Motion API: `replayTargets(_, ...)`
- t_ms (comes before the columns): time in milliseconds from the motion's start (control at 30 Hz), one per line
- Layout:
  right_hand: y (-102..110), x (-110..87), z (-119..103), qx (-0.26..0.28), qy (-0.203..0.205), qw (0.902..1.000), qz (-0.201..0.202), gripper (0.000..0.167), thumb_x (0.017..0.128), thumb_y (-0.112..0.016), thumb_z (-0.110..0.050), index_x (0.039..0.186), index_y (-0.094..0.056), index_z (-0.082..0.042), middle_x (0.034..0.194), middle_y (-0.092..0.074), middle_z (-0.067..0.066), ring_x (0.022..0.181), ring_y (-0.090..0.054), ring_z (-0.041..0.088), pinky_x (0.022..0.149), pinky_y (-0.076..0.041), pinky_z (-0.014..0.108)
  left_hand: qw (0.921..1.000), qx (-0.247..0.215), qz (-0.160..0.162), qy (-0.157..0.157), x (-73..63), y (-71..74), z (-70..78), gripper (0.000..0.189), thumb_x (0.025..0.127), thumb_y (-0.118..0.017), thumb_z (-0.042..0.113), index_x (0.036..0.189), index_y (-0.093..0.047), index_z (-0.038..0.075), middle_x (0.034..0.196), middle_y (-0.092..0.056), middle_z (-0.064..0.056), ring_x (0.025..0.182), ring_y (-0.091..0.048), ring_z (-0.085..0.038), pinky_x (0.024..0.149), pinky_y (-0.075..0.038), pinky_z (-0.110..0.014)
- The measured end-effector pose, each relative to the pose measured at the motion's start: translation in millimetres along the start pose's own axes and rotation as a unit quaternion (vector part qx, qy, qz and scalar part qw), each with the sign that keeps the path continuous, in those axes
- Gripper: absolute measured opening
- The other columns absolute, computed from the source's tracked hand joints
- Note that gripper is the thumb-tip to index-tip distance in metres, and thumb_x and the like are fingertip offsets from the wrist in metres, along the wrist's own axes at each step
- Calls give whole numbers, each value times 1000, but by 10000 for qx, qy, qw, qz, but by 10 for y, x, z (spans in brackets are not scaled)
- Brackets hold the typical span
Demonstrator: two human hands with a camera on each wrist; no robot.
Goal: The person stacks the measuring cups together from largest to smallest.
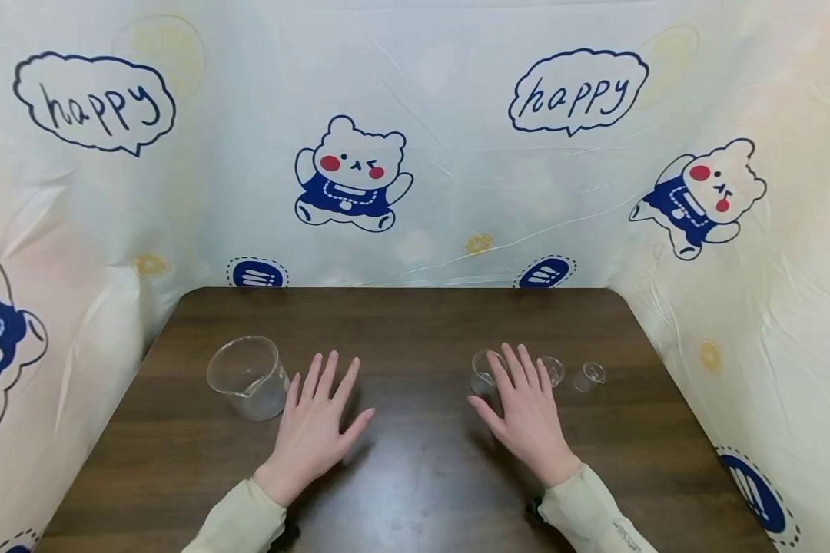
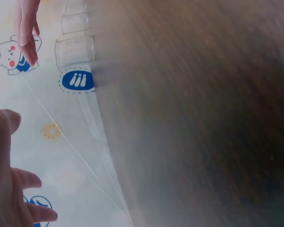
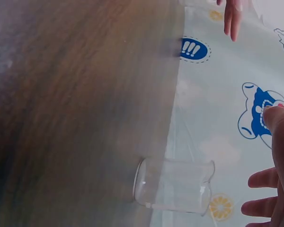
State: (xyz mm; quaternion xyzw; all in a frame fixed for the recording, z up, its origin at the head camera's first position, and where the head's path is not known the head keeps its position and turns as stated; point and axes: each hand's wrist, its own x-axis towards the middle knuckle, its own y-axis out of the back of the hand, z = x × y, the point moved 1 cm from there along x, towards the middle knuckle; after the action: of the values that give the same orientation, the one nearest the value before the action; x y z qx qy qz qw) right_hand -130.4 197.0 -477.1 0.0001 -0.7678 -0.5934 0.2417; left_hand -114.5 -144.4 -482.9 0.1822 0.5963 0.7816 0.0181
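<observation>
A large clear glass beaker (image 1: pixel 249 395) with a pouring lip stands on the left of the table. Just right of it, my left hand (image 1: pixel 314 434) is held with fingers spread, holding nothing. My right hand (image 1: pixel 531 422), its fingers also straight and apart, is over the right side and partly hides the smaller beakers. Of these, the biggest (image 1: pixel 480 378) is left of the fingers, a middle one (image 1: pixel 556 372) shows behind them, and the smallest (image 1: pixel 588 377) stands farther right. The right wrist view shows one upright beaker (image 3: pixel 175 185) near the right hand (image 3: pixel 281 175), apart from its fingers.
The dark wooden table (image 1: pixel 415 476) has rounded far corners. A pale printed cloth (image 1: pixel 456 192) with cartoon bears and "happy" bubbles hangs behind it and along both sides. Bare wood lies between the two hands.
</observation>
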Motion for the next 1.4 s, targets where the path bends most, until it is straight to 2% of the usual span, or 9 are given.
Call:
replayTargets(133,12,44,-22,61,114,9999,83,73,99,-59,-59,151,-52,-8,159,-44,20,152,-30,41,121,-23,64,9999,-68,140,-48,19,25,31,83,96,-62,63,161,-40,18,161,-41,-22,146,-39,-43,106,-39,-66)
replayTargets(333,14,120,-104,125,298,9994,99,66,101,-59,-56,145,-58,-6,152,-52,21,147,-38,41,120,-28,62,9956,-306,841,-295,13,106,57,79,91,-70,62,151,-53,13,140,-60,-19,119,-60,-40,90,-52,-59)
replayTargets(500,5,195,-241,192,509,9985,92,63,101,-62,-52,142,-60,-5,144,-58,20,137,-50,41,111,-42,58,9816,-484,1716,-689,11,258,47,67,97,-60,64,133,-67,8,117,-70,-16,101,-67,-35,75,-58,-54)
replayTargets(633,-9,279,-367,166,709,9972,195,61,101,-62,-52,139,-62,-4,135,-64,17,124,-59,37,101,-48,54,9698,-578,2253,-737,21,417,3,68,101,-49,66,124,-71,6,109,-72,-15,95,-67,-35,70,-58,-53)
replayTargets(700,-11,326,-430,152,821,9962,259,60,101,-62,-52,137,-63,-4,131,-66,15,118,-61,36,98,-49,52,9659,-613,2414,-708,29,500,-34,68,101,-49,65,123,-71,5,108,-72,-15,95,-67,-36,74,-57,-54)
replayTargets(1033,-31,600,-738,90,1096,9939,105,59,101,-63,-55,136,-64,-8,129,-68,9,111,-64,29,93,-50,45,9603,-704,2657,-471,47,857,-410,67,95,-57,61,124,-68,1,113,-69,-23,103,-58,-47,75,-41,-57)
replayTargets(1167,-37,715,-865,10,1258,9920,87,58,101,-62,-55,137,-64,-9,129,-68,7,111,-64,26,91,-50,42,9634,-925,2501,-275,29,905,-624,64,86,-74,44,133,-63,2,124,-64,-24,111,-54,-48,77,-35,-56)
replayTargets(1300,-62,789,-1023,-35,1363,9907,-29,57,102,-60,-55,138,-64,-11,131,-67,5,114,-62,24,92,-50,41,9665,-1263,2233,-10,-13,914,-832,85,75,-87,25,149,-51,3,138,-56,-27,121,-48,-51,85,-32,-64)
replayTargets(1400,-110,836,-1156,8,1478,9890,-102,58,102,-59,-56,139,-63,-12,131,-67,4,115,-62,24,93,-51,40,9676,-1450,2054,243,-59,914,-990,96,73,-91,24,156,-44,6,144,-51,-29,125,-44,-55,89,-29,-69)
